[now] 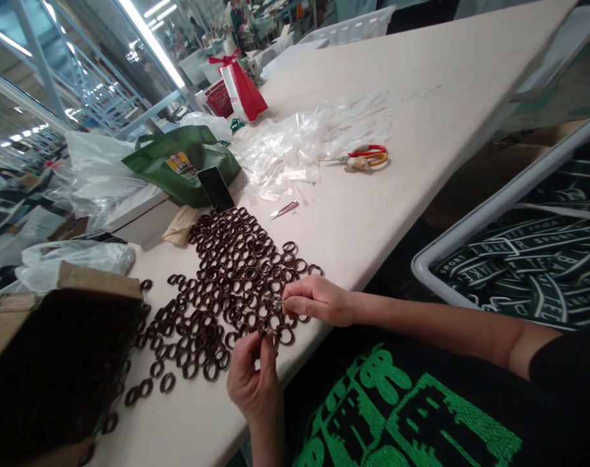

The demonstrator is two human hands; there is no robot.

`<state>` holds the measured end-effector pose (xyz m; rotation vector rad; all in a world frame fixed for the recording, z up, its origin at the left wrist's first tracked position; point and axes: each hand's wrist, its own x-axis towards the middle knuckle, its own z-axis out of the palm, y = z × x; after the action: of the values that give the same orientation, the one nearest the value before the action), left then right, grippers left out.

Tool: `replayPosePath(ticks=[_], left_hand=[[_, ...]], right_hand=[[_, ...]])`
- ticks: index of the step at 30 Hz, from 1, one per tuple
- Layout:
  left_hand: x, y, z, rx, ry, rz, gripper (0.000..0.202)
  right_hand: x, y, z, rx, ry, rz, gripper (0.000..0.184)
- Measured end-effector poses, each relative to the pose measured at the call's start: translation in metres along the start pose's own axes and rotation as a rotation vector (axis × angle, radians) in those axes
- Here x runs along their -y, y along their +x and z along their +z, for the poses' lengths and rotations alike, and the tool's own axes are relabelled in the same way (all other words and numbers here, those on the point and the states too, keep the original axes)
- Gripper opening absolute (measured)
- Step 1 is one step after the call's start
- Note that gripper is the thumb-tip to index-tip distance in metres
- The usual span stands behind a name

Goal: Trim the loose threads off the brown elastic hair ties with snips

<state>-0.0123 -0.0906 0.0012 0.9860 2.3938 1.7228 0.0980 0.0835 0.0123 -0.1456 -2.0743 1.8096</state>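
Observation:
Many small dark brown rings (236, 272) lie in a loose heap on the pale table (373, 214). At the heap's near edge, my left hand (256, 376) pinches a small dark piece that looks like one of these brown rings, mostly hidden by thumb and finger. My right hand (321, 299) is close beside it, over the right edge of the heap. Its thumb and forefinger are pressed together; a small greyish bit shows at the tips, too little to name.
An open cardboard box (100, 285) lies at the left. Beyond the rings are a phone (216, 189), a green bag (178, 165), thread snips (284, 209), scissors (365, 157) and clear plastic bags (295, 139). A white-rimmed bin (421, 263) of printed straps stands right.

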Motion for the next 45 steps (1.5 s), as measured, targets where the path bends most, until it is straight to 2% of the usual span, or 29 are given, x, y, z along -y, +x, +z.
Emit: replayPosePath(ticks=[6,9,16,20,26,32,41,45], left_hand=[[-0.005,0.003,-0.006,0.046,0.189,0.342,0.004],[-0.007,0.003,-0.008,0.075,0.294,0.471,0.007],[-0.006,0.003,-0.009,0.082,0.457,0.592,0.007],[-0.004,0.003,-0.009,0.073,0.484,0.609,0.006],[-0.005,0.001,-0.006,0.099,0.467,0.574,0.006],[-0.005,-0.002,-0.006,0.171,0.428,0.506,0.007],[-0.004,-0.004,-0.006,0.219,0.342,0.429,0.007],[-0.008,-0.004,-0.005,0.229,0.331,0.427,0.008]], right_hand=[[0.002,-0.008,0.001,0.060,-0.170,-0.083,0.034],[0.007,-0.009,0.003,0.061,-0.249,-0.112,0.030],[0.015,-0.013,0.000,0.042,-0.445,-0.113,0.029],[0.010,-0.014,-0.001,0.046,-0.481,-0.064,0.032],[0.002,-0.013,0.001,0.073,-0.412,-0.010,0.030],[0.000,-0.013,0.004,0.068,-0.457,-0.077,0.029],[-0.002,-0.016,0.003,0.021,-0.590,-0.207,0.035],[0.000,-0.015,-0.001,0.046,-0.637,-0.254,0.037]])
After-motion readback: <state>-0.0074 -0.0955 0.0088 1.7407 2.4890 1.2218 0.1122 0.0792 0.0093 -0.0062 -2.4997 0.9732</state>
